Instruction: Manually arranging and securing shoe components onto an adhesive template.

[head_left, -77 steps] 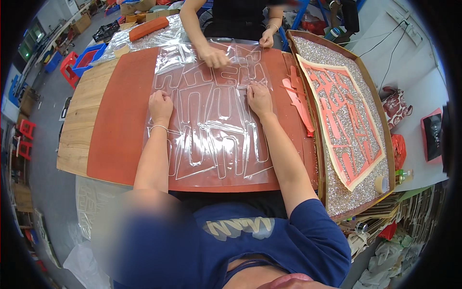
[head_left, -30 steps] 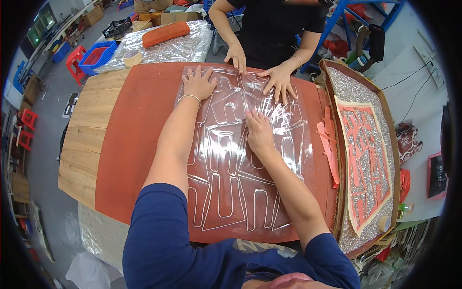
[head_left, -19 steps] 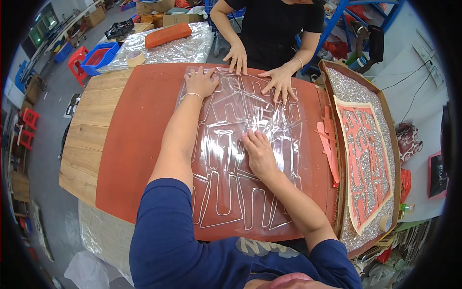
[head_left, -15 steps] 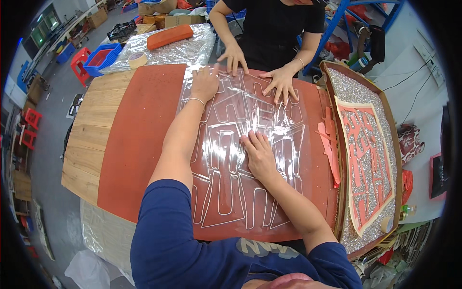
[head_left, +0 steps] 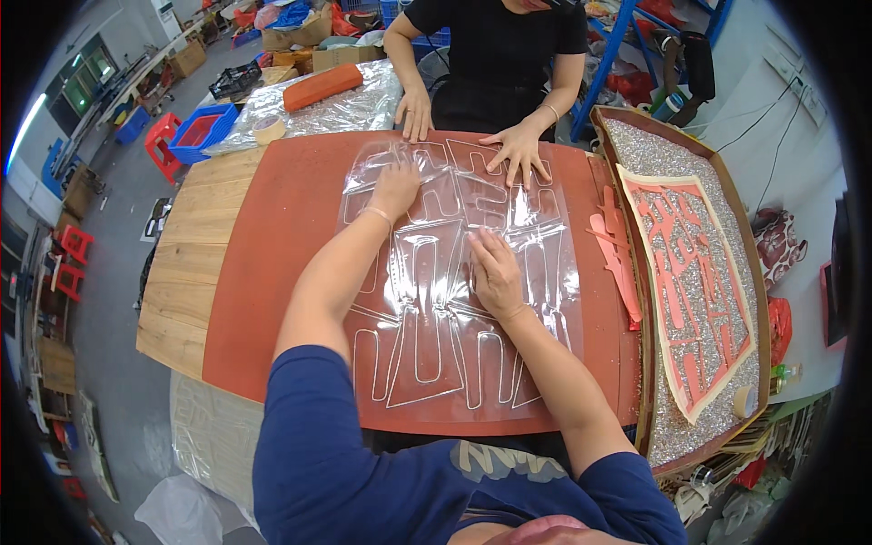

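A clear plastic sheet (head_left: 418, 359) patterned with white-outlined shapes lies over a brick-red sheet (head_left: 263, 263) on the table. On the clear sheet's far left part rests my left hand (head_left: 397, 189), open, its fingers stretched away from me. My right hand (head_left: 497, 272) presses near the sheet's middle, also open with fingers extended. Across the table, a co-worker's hand (head_left: 415, 113) touches the far edge, while that person's other hand (head_left: 520, 150) spreads over the far right part. Bright reflections hide some of the outlines.
Bare wood of the table (head_left: 182, 282) shows at left. Pink cut strips (head_left: 616, 268) lie to the right, beside a glitter-filled tray (head_left: 647, 391) holding a cream-bordered panel (head_left: 667, 350). Behind are a tape roll (head_left: 269, 130), blue crates (head_left: 202, 132) and an orange block (head_left: 322, 87).
The view has shifted slightly. My left hand has slid nearer me and a little right on the clear sheet. The co-worker's left-side hand has drawn back to the far edge.
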A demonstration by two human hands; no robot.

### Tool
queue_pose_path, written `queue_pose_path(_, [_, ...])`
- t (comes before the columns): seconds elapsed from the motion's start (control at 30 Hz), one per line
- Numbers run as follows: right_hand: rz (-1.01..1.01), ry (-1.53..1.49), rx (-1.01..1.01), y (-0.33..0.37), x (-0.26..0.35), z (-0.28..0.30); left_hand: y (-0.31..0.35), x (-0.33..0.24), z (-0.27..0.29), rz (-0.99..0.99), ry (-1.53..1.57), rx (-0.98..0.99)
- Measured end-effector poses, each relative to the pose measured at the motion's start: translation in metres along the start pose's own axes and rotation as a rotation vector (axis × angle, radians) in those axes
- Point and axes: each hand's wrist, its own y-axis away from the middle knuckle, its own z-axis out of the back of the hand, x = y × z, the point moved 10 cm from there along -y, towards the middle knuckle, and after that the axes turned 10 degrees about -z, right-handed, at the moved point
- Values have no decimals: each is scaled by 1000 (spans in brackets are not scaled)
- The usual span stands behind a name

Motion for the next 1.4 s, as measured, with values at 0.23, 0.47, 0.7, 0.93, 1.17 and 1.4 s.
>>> queue_pose_path(0.23, [2,-92,-174,4,3,32,-2,13,56,-75,131,197])
queue_pose_path(0.47, [-13,-216,-214,4,2,36,-57,99,0,-60,20,310])
queue_pose_path(0.7, [-81,-241,-168,6,-7,36,-35,54,1,-552,-344,195])
queue_pose_path(0.93, [-239,-268,153,21,-29,28,-12,52,-4,-381,-46,404])
queue_pose_path(1.17, [-274,-333,173,37,-23,48,44,38,25,4,93,253])
queue_pose_path(1.4, [-248,-344,148,81,7,94,123,-10,111,116,113,290])
